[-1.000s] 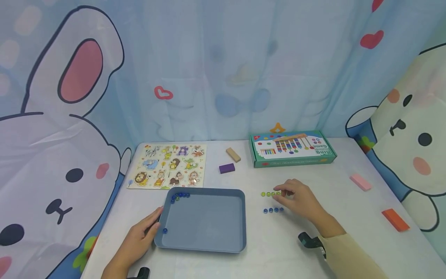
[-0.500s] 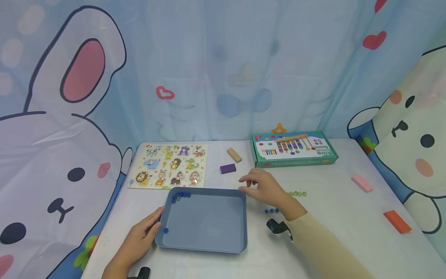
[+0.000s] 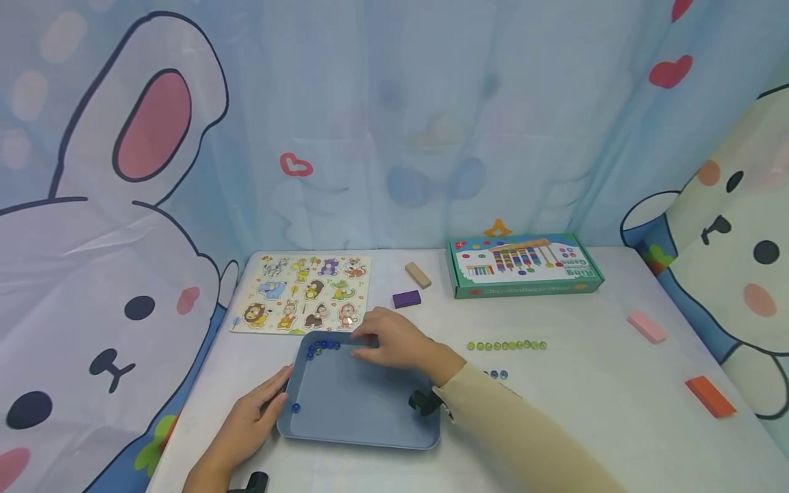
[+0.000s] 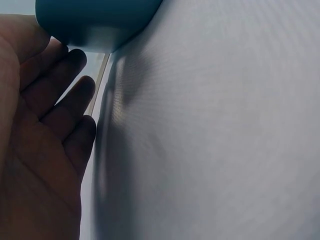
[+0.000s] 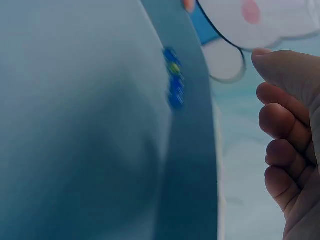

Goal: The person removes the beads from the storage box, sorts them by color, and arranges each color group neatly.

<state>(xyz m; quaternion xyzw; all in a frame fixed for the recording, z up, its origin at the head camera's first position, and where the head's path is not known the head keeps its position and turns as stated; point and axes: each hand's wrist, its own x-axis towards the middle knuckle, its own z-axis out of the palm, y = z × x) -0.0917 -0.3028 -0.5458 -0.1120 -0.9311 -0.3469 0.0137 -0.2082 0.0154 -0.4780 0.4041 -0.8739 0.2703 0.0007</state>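
A blue-grey tray [image 3: 364, 418] lies on the table with several blue marbles [image 3: 327, 344] and a greenish one bunched in its far left corner. One lone blue marble [image 3: 296, 408] sits by its left wall. My left hand [image 3: 249, 418] rests against the tray's left side, fingers fairly straight; in the left wrist view its fingertips are at the tray wall [image 4: 100, 25]. Over the tray's far part is my right hand [image 3: 397, 340], its fingers loosely bent. In the right wrist view, thumb and fingers [image 5: 276, 120] stand apart with nothing between them.
Right of the tray runs a row of yellow-green marbles [image 3: 505, 346]; my right sleeve partly hides a blue marble row [image 3: 499, 374]. Behind are an animal puzzle board [image 3: 302, 294], purple block [image 3: 407, 299], wooden block [image 3: 418, 274] and green game box [image 3: 524, 267]. Pink [image 3: 646, 326] and orange blocks [image 3: 711, 396] lie right.
My right hand has moved left from the yellow-green marble row to over the tray, uncovering that row. My left hand has stayed at the tray's side.
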